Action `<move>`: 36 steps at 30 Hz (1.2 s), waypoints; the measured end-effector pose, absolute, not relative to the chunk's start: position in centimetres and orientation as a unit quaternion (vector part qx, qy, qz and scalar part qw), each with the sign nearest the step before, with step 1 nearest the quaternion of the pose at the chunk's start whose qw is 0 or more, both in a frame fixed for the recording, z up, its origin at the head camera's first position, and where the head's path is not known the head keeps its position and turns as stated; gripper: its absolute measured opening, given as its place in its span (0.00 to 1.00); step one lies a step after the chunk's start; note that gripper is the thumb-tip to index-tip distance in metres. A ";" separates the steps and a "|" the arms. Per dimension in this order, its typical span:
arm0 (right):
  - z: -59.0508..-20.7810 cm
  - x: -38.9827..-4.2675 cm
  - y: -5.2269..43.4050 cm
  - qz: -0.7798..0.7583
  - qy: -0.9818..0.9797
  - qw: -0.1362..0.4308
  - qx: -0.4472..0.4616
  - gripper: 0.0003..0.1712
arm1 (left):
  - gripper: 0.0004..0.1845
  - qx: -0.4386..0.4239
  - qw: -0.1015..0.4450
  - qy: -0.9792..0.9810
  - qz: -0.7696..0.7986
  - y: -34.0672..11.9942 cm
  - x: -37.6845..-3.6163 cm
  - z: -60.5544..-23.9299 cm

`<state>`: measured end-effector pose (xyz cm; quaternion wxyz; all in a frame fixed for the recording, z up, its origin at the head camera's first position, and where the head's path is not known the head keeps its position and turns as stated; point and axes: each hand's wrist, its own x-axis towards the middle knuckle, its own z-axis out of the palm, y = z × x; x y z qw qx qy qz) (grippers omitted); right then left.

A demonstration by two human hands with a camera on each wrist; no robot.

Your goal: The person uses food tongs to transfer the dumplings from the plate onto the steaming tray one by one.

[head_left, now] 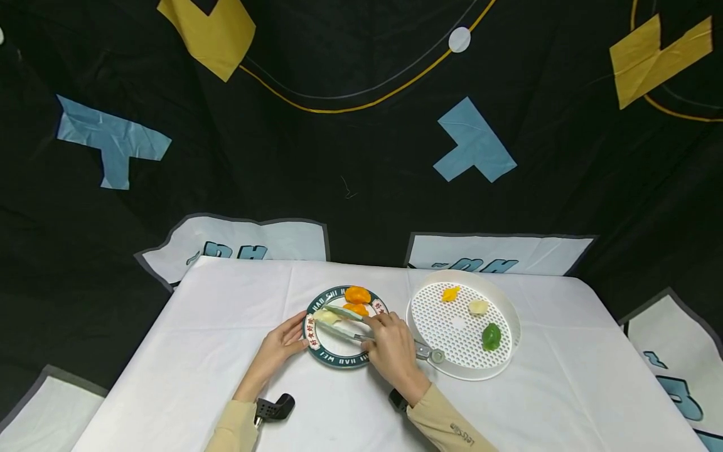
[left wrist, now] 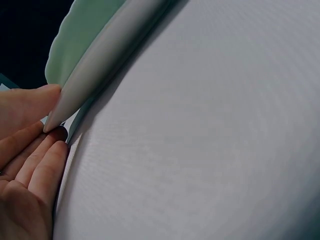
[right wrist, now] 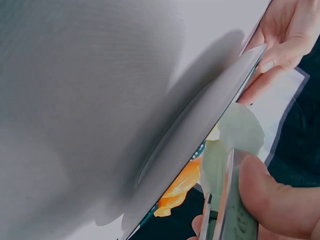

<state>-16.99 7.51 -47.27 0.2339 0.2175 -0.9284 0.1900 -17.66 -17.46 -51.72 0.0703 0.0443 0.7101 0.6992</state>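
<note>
A round plate (head_left: 339, 360) with a dark green patterned rim lies on the white-covered table. My left hand (head_left: 280, 349) holds its left edge, thumb on the rim and fingers lower down. My right hand (head_left: 393, 349) grips metal tongs (right wrist: 234, 210) with pale green tips. Those tips lie over the plate, around a pale yellow piece (head_left: 326, 316); how firmly they close on it I cannot tell. Two orange pepper-shaped pieces (head_left: 358, 295) sit at the plate's far side. In the left wrist view, the thumb and fingers (left wrist: 44, 167) meet the plate's edge, with a tong tip (left wrist: 82, 37) beyond.
Right of the plate stands a round white tray (head_left: 504, 370) with a perforated base. On it are a small yellow piece (head_left: 450, 294), a pale piece (head_left: 477, 307) and a green pepper-like piece (head_left: 491, 337). The tongs' hinge end overhangs its near left rim. A black curtain (head_left: 316, 176) hangs behind.
</note>
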 end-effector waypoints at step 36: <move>-43.8 -15.7 13.5 0.286 -0.886 0.287 0.226 0.24 | 0.34 0.046 0.046 0.726 0.684 -17.3 -17.6 -51.8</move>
